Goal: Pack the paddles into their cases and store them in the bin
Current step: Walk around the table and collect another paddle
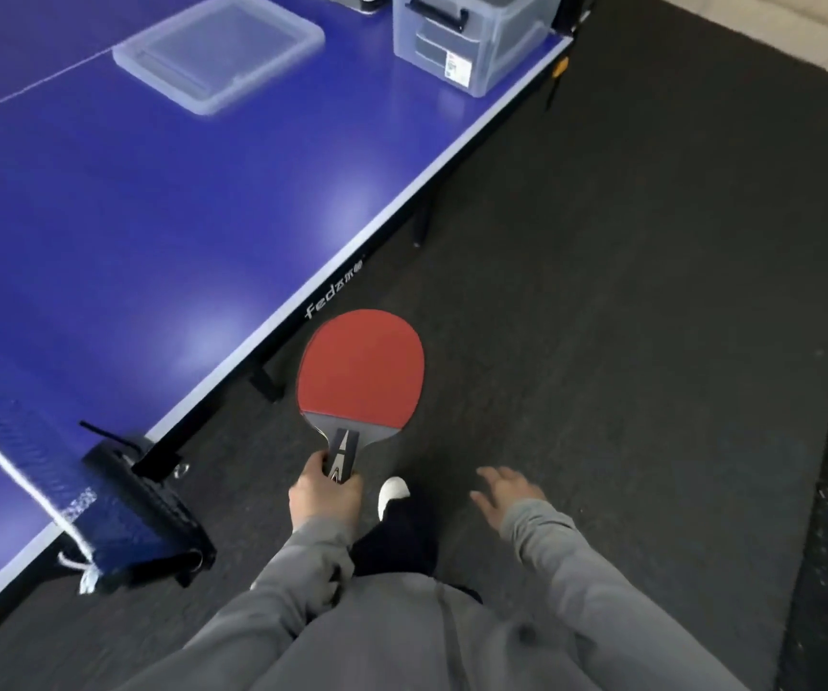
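A paddle (361, 371) is being held by the left grip (325, 496), whose fingers are being curled round the dark handle. The red rubber face is being shown upward to the camera, and the blade is being pointed away from the person, over the dark floor (626, 316) just beside the edge of the worktop (153, 216). The paddle is not being rested on anything; it is being carried in the air, clear of the worktop.

The right grip (504, 491) is being held open over the floor, with its fingers spread and relaxed and nothing being held in it. It is being kept well apart from the paddle. Both arms are being covered by grey sleeves, and a white shoe tip (393, 493) is being shown between the two grips.

The blue worktop is being crossed at the lower left by a net (28, 471), which is being fastened to a black clamp (148, 521) at the worktop's edge. At the far end, near the corner, a clear bin (477, 37) with a dark latch is being stood on the worktop. To its left, apart from it, a clear lid (220, 49) is being laid flat on the blue surface. Something dark is being shown through the bin's wall, but what it is cannot be told. The far objects are being blurred.
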A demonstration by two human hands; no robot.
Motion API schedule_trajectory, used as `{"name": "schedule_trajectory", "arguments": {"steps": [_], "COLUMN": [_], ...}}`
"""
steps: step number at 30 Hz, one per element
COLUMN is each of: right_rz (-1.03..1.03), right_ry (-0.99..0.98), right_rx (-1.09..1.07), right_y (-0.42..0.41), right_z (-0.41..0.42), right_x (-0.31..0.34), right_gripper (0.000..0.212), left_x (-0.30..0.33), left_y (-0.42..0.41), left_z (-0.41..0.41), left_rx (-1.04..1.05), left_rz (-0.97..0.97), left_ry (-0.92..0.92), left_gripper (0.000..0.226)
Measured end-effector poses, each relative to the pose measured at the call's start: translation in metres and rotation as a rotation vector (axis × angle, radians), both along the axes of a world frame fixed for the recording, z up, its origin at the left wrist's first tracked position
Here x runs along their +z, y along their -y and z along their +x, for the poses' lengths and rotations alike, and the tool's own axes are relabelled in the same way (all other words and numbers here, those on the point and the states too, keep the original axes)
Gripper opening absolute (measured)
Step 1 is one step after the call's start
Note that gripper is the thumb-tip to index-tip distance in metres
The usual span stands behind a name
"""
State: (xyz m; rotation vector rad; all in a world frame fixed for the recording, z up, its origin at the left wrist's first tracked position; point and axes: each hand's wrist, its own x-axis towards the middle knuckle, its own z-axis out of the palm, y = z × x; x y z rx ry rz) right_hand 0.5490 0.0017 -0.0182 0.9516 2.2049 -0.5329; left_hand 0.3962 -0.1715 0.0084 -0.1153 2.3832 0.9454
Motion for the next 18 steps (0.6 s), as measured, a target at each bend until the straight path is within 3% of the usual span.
{"name": "schedule_trajectory", "arguments": {"steps": [6,18], "right_rz": [0.044,0.000], "right_ry": [-0.027,-0.241], "right_rx": [0.213,0.641], "right_y": [-0.060,-0.097], "right_z": [-0.095,-0.304], "right_x": [0.020,0.035], "right_gripper": [0.050,0.049], "left_x": [0.012,0.007], "left_y": [-0.044,-0.040], "left_z": [-0.074,-0.184], "left_rx": [0.155,0.682], "left_rz": [0.030,-0.045], "left_ry": [-0.006,-0.081], "left_gripper": [0.019,0.012]}}
